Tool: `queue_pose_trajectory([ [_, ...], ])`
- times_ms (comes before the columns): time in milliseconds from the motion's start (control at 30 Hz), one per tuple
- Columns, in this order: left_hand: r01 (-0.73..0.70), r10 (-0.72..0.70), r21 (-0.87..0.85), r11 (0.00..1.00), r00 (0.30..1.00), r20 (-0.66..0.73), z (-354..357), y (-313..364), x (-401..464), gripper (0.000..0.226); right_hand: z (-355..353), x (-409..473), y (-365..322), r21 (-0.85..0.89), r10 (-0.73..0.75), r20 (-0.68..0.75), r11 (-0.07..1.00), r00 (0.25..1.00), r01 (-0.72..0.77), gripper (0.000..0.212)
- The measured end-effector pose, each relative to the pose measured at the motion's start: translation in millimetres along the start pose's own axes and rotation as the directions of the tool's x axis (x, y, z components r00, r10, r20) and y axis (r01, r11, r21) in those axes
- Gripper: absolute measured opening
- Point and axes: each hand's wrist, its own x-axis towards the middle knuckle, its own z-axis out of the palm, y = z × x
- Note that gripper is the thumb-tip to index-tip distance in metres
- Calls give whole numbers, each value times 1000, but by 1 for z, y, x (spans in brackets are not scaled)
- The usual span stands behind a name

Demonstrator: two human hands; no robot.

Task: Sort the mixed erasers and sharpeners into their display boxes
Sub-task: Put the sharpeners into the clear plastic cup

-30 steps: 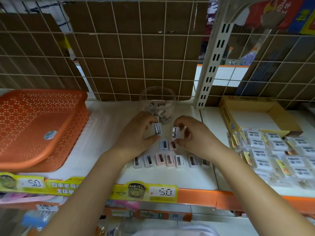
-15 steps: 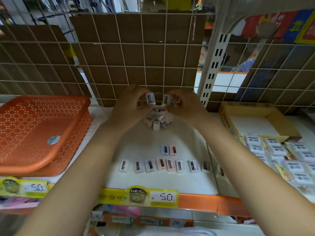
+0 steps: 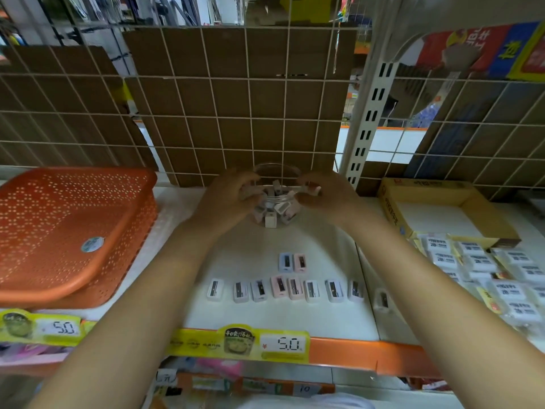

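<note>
Your left hand [image 3: 228, 199] and right hand [image 3: 321, 196] curl at the clear jar [image 3: 277, 202]; whether either grips a sharpener, I cannot tell. Loose sharpeners [image 3: 283, 287] lie in front of the jar, erasers [image 3: 483, 270] to its right. Nudging the rim could tip the jar.

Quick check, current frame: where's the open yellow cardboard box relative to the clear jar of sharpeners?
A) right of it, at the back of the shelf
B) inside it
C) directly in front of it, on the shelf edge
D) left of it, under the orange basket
A: the yellow cardboard box sits right of the clear jar, against the wire grid, behind the wrapped erasers.
</note>
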Motion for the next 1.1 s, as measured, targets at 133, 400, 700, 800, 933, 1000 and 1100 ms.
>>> queue_pose_trajectory([
  [133,-1,10,-70,998,993,121,14,4,-38,30,8,-37,19,-74,-1,137,997,991,11,28],
  [400,75,-60,-19,997,904,422,46,-1,-54,53,33,-64,37,-79,110,311,993,944,-90,50],
  [700,30,-47,44,999,877,478,50,4,-47,46,37,-61,33,-126,121,342,989,932,-82,47],
  [800,30,-54,55,998,864,500,49,5,-45,46,37,-61,31,-126,119,343,989,932,-80,45],
  [933,34,-68,75,997,856,513,49,8,-44,46,37,-60,31,-119,130,340,988,931,-95,41],
  [1000,35,-72,82,996,859,507,49,10,-43,45,37,-60,31,-111,125,327,990,937,-93,38],
  [1100,23,-70,102,995,871,486,49,12,-43,38,36,-62,32,-100,117,299,991,947,-91,36],
])
